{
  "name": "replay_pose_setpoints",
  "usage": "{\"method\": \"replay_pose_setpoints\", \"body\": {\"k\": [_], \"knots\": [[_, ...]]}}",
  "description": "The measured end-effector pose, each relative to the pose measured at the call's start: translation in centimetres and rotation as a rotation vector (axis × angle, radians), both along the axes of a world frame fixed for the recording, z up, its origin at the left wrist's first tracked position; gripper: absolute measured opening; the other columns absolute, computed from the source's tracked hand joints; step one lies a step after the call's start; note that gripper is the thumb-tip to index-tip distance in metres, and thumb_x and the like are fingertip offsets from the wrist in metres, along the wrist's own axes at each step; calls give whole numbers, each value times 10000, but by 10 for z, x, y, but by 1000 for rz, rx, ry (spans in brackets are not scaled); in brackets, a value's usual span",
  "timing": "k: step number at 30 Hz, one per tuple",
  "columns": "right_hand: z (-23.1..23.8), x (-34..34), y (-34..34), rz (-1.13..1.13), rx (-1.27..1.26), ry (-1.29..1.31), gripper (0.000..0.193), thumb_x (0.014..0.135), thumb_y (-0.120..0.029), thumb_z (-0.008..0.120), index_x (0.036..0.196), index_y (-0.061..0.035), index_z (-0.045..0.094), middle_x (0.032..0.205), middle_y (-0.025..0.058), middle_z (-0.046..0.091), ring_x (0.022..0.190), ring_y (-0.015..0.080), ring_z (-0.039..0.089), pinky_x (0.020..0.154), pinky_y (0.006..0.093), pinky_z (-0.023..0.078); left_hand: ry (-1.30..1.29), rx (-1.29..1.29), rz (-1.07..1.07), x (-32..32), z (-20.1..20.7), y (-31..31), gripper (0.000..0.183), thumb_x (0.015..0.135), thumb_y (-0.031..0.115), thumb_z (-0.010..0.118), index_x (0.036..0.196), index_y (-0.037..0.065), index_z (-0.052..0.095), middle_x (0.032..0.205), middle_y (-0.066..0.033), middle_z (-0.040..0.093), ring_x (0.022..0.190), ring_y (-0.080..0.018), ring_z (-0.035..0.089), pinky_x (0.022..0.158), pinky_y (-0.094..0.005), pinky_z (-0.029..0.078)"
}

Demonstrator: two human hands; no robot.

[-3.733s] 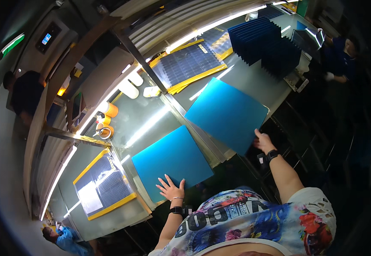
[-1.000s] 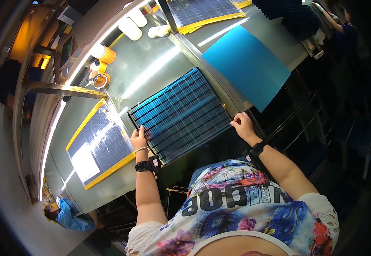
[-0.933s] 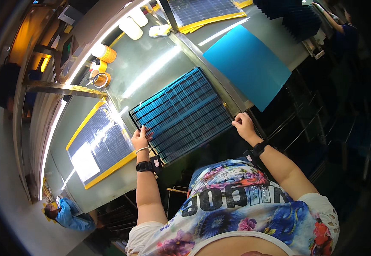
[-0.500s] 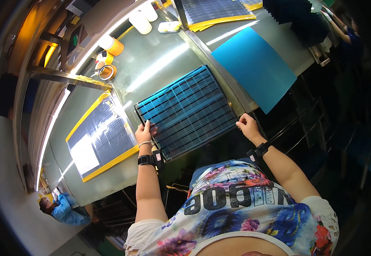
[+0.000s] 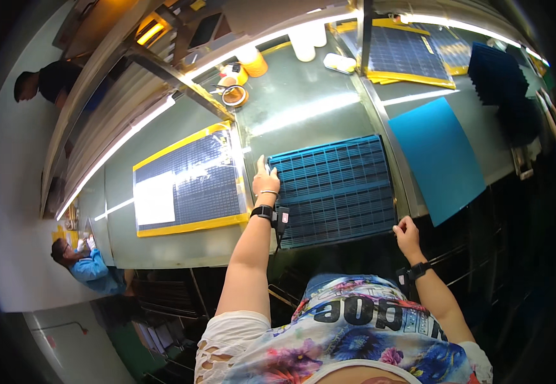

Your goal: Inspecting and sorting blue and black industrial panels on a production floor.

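Grid's [image 5: 339, 195] far edge faces a wide stretch of tabletop [image 5: 278, 96], most room there. L edge is tight: yellow-edged sheet [image 5: 211, 198] lies just past it. R edge runs beside a metal strip [image 5: 401, 166], w/ blue board [image 5: 441, 160] beyond, its near corner poking over the tabletop's front edge. Grid's near edge sits approx. at that front edge; can't tell if it overhangs, too dark below.

L hand [image 5: 265, 180] touches grid's far L corner, fingers partly spread; can't tell if that grip pinches the edge. R hand [image 5: 407, 235] is at the near R corner, thumb & fingertips pressed together; can't tell if any edge is btwn them. Grid lies flat btwn the two, i.e. hands on diagonal corners.

Tabletop's grey-green & shiny, w/ a long light streak. At back: brown tape [image 5: 246, 97], orange roll [image 5: 254, 64], white jars [image 5: 301, 46]. White paper [image 5: 154, 200] on yellow-edged sheet. Far R, dark pleated stack [image 5: 495, 75]. Far L, co-worker [image 5: 90, 270] in blue; another person [image 5: 59, 78], dark top, stands behind the shelving.
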State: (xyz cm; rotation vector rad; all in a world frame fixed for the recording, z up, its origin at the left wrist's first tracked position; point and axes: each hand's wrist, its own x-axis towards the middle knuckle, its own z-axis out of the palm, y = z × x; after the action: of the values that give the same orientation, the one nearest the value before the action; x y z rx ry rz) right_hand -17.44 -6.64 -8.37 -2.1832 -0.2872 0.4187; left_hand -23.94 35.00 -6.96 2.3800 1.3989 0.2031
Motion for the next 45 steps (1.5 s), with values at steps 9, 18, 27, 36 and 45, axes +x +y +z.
{"method": "replay_pose_setpoints", "body": {"k": [9,18,27,36,45], "knots": [[4,5,6,15,-4,30,161,727,-50,600,718,-29,441,590,59,481,549,159,482,529,290,403,273,157,-249,0,-14,14,469,862,242,474,1313,300,361,780,-108,610,703,-274,617,620,-383,489],[57,33,53,451,-385,-646,523,674,-107,647,1173,-90,491,1207,95,442,1188,315,343,939,429,302,221,465,-278,1,-6,-2,485,834,433,477,1247,180,474,1358,-85,343,1302,-252,209,999,-515,215],[12,149,145,465,-609,-874,475,778,-52,416,1251,-11,411,1334,100,360,1257,327,276,1035,497,202,202,424,-307,1,-24,-10,527,887,381,410,1329,102,348,1421,-8,269,1333,-220,168,1042,-500,153],[5,140,134,445,-664,-918,490,793,-59,412,1270,34,356,1344,159,339,1262,326,287,1027,466,243,166,369,-214,5,-38,-22,549,899,328,334,1370,67,230,1456,-63,159,1352,-218,100,1051,-526,83],[53,-14,-6,597,-487,-568,456,726,-86,529,1167,18,477,1270,144,417,1167,329,383,964,443,306,201,349,-200,-24,-24,-28,768,854,528,376,1359,-20,196,1446,-148,150,1348,-280,85,1043,-541,66]]}}
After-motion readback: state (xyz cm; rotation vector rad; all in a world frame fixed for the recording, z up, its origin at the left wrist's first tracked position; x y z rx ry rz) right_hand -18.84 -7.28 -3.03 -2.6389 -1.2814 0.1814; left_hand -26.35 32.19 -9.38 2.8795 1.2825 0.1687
